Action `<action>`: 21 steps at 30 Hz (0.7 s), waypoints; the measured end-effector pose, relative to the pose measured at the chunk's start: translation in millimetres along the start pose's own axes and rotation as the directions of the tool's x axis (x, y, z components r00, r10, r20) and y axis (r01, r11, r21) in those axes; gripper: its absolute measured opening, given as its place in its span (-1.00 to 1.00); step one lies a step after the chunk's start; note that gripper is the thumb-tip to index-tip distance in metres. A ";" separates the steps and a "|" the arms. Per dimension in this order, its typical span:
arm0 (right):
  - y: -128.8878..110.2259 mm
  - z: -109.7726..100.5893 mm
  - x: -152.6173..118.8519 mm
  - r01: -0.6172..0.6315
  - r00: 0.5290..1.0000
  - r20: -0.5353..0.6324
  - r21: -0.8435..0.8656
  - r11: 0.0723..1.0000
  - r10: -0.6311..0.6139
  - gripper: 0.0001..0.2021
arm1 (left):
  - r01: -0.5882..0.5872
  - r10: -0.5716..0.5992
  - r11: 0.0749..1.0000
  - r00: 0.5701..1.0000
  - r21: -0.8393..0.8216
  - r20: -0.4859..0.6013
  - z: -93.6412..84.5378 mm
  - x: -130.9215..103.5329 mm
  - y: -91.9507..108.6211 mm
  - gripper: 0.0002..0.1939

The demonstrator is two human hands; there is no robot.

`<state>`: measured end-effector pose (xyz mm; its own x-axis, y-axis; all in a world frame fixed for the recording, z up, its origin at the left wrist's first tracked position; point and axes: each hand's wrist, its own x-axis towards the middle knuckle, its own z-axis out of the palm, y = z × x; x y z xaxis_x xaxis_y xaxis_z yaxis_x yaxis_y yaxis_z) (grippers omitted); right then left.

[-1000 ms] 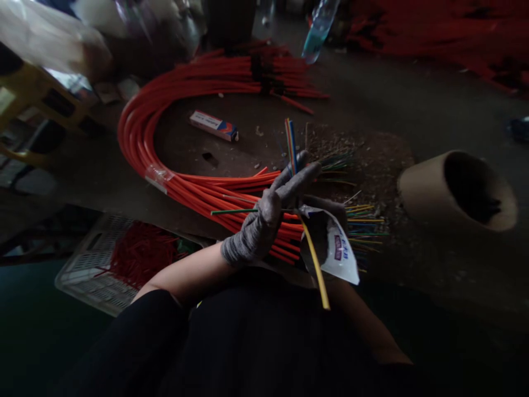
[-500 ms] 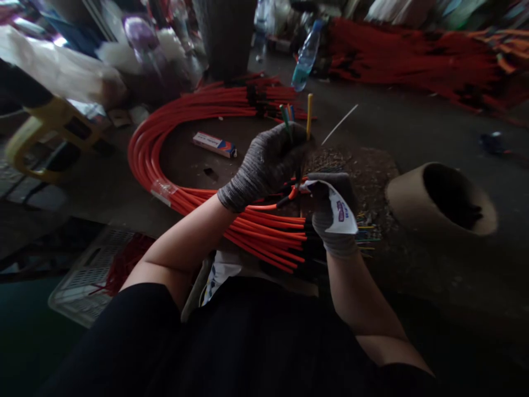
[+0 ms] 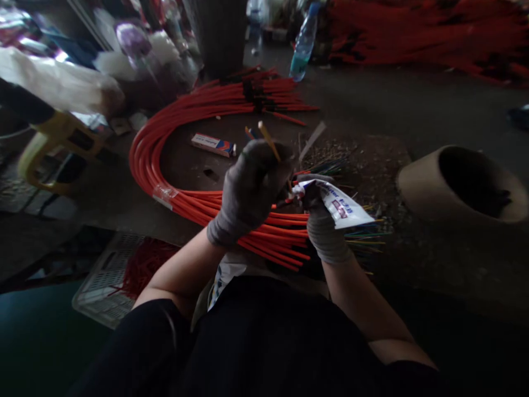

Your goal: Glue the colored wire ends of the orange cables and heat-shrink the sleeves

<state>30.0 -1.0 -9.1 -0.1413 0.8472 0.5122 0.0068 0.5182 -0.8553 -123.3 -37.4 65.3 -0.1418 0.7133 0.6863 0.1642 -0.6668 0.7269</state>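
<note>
My left hand (image 3: 250, 184), in a grey knit glove, is closed around a few thin coloured wires. A yellow wire (image 3: 269, 140) sticks up past its fingers. In my gloved right hand (image 3: 326, 234) a white squeeze tube (image 3: 349, 208) with blue lettering is gripped, its nozzle end pointing left toward the wires at my left fingers. The fingertips of both hands are partly hidden and dark. A coil of orange-red cables (image 3: 142, 146) lies under and beyond my hands, its cut ends beneath my right wrist. A blurred pale strip (image 3: 313, 139) stands up between the hands.
A small white and blue box (image 3: 212, 144) lies inside the coil. To the right is a cardboard tube (image 3: 419, 179); a water bottle (image 3: 303, 47) stands at the back. At left are a yellow-handled tool (image 3: 31, 160) and, lower, a plastic crate (image 3: 97, 289) with red pieces.
My left hand has turned and come down nearer to me, the yellow wire now leaning left. The tube has swung flatter, its end pointing right. The view has shifted slightly.
</note>
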 end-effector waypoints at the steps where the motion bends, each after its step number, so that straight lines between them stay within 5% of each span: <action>1: -5.3 -7.8 -5.5 -0.008 1.000 0.030 0.008 1.000 0.008 -0.72 | -0.013 0.011 0.999 0.999 0.050 0.032 3.5 -13.3 7.1 -0.86; 3: -16.1 -29.1 -18.7 0.021 0.988 0.155 -0.055 0.998 -0.012 -0.75 | -0.072 0.044 0.993 0.962 0.097 0.270 11.7 -41.6 15.9 -0.80; 5: -24.1 -51.4 -31.9 0.090 0.958 0.284 -0.159 0.983 -0.042 -0.80 | -0.178 0.132 0.983 0.851 0.043 0.509 20.5 -67.4 16.2 -0.70; 7: -27.5 -67.6 -42.0 0.130 0.932 0.360 -0.230 0.965 -0.039 -0.84 | -0.270 0.214 0.963 0.742 -0.010 0.636 28.6 -86.1 10.6 -0.63; 9: -27.4 -75.1 -47.3 0.076 0.934 0.358 -0.239 0.968 0.015 -0.87 | -0.329 0.240 0.944 0.679 -0.005 0.694 34.4 -95.7 4.1 -0.60; 15: -32.3 -71.1 -36.9 0.041 0.911 0.410 -0.212 0.976 0.051 -0.91 | -0.351 0.190 0.933 0.670 0.081 0.718 35.4 -92.4 4.5 -0.54; 19: -40.7 -72.6 -22.2 0.118 0.800 0.599 -0.220 0.968 0.039 -0.83 | -0.310 0.074 0.938 0.618 0.156 0.783 33.7 -92.5 9.5 -0.50; 21: -39.0 -74.6 -20.0 0.164 0.788 0.616 -0.218 0.962 0.006 -0.88 | -0.274 0.059 0.951 0.619 0.145 0.783 33.8 -94.0 11.5 -0.53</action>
<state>106.4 -29.4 20.0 -0.7213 0.5980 0.3495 0.1997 0.6627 -0.7218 -75.2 -104.8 8.4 0.6865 0.5715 0.4496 0.3369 -0.7979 0.4998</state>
